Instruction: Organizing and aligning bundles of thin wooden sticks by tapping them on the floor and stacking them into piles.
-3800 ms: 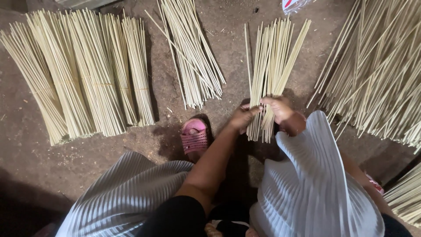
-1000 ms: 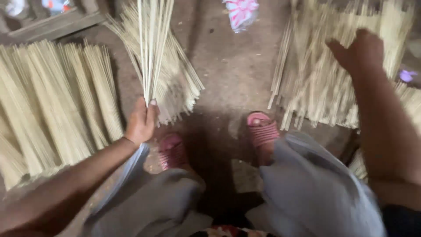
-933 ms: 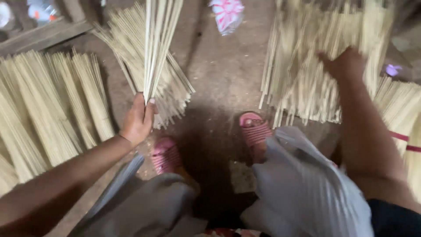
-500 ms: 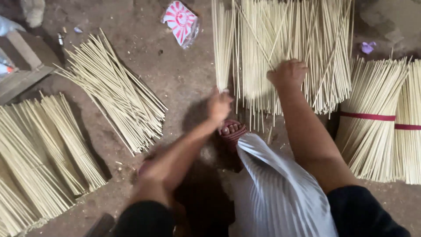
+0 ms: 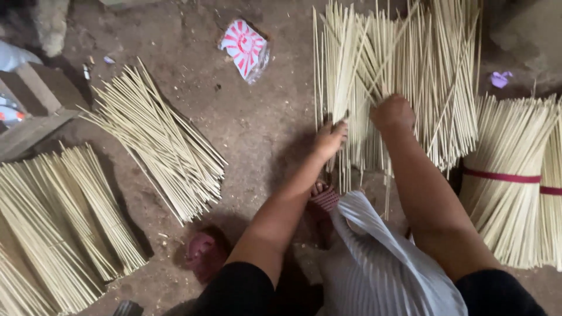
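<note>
Loose stick pile [image 5: 404,76] is spread on dirt floor ahead, w/ tied bundle [image 5: 509,175] at its right. Step judged: sticks being gathered. Right hand [image 5: 391,112] is fisted on pile; grip can't be told. Left hand [image 5: 331,137], half-closed, holds a few sticks at pile's left edge. Next calls for ends evened.

Both bare arms are reaching forward and down, nearly parallel. The left hand [image 5: 331,137] is lying palm down, fingers together. The right hand [image 5: 392,112] is curling into a loose fist.
</note>
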